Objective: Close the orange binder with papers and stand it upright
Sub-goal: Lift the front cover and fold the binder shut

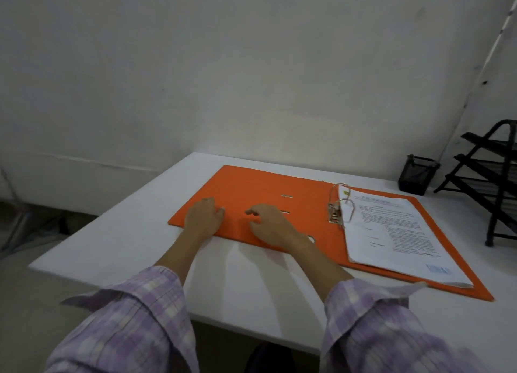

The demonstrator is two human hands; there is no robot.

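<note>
The orange binder (251,189) lies open and flat on the white table (134,241). Its metal ring mechanism (340,204) stands near the middle, with a stack of printed papers (397,232) on the right half. My left hand (203,218) rests palm down on the near left part of the empty left cover. Beside it, my right hand (271,227) lies on the same cover with fingers slightly curled. Neither hand grips anything.
A black mesh pen cup (416,173) stands at the back right of the table. A black tiered tray rack (489,182) is at the far right edge. A grey wall runs close behind the table. The floor drops away on the left.
</note>
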